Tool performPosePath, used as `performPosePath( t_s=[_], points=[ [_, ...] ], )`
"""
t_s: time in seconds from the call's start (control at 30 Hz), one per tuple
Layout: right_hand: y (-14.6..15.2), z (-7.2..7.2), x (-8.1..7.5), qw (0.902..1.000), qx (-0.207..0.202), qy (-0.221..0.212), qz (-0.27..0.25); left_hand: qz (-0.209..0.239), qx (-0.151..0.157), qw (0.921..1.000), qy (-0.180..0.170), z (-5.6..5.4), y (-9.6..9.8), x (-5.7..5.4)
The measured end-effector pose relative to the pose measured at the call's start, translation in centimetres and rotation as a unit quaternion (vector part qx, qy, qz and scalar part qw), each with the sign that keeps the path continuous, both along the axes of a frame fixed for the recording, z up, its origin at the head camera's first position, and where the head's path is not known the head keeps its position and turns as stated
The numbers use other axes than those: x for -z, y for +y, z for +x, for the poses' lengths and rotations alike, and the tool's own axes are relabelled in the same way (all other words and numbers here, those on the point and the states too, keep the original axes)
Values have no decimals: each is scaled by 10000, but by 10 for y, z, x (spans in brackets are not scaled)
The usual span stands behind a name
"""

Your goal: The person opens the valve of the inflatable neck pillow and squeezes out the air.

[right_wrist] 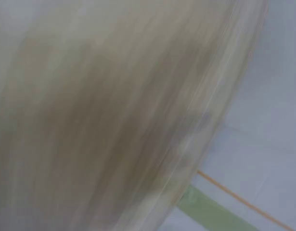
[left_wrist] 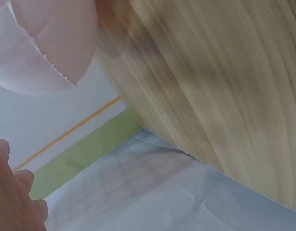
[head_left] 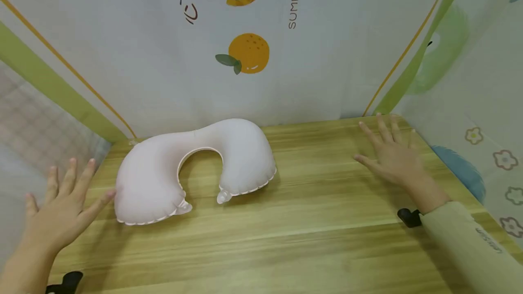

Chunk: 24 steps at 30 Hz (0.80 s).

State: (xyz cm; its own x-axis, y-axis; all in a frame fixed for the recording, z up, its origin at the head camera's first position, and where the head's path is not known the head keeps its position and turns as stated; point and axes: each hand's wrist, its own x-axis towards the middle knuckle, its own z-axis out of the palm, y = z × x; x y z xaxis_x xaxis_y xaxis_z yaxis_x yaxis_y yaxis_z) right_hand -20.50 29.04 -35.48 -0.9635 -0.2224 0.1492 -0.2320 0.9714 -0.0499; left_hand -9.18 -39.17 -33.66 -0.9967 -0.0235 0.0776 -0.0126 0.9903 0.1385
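In the head view, the pillow (head_left: 196,140) lies on the table (head_left: 286,230), near 3 o'clock from the left hand (head_left: 60,214) and 9 o'clock from the right hand (head_left: 394,158). Both hands have their fingers spread. The left is just beside the pillow, whether touching cannot be told; the right is well apart.

wood-grain table (head_left: 294,235) — pale u-shaped inflated pillow (head_left: 197,140) on top
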Motion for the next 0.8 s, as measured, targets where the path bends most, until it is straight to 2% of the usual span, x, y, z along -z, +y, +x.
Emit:
performPosePath(
  t_s=[0.13, 0.3, 0.4, 0.6, 0.67, 0.8],
  points=[
    [-9, -5, -2, 9999, -11, 100, -62, 38, -4, 10000, 65, -3, -5, 6],
    [-32, -10, -6, 9987, -80, -3, -501, 284, -23, 9995, 121, -1, -16, 11],
    [-50, -14, -5, 9975, -146, -55, -688, 401, -26, 9992, 59, 1, -21, 9],
    [-81, -24, -7, 9932, -463, -276, -1027, 425, -66, 9991, -48, -5, -17, 1],
    [-91, -28, -7, 9900, -624, -387, -1201, 589, -21, 9983, -23, -8, -17, -1],
    [-111, -34, -8, 9836, -889, -504, -1486, 1376, 141, 9904, -5, -15, -15, -1]
  ],
)
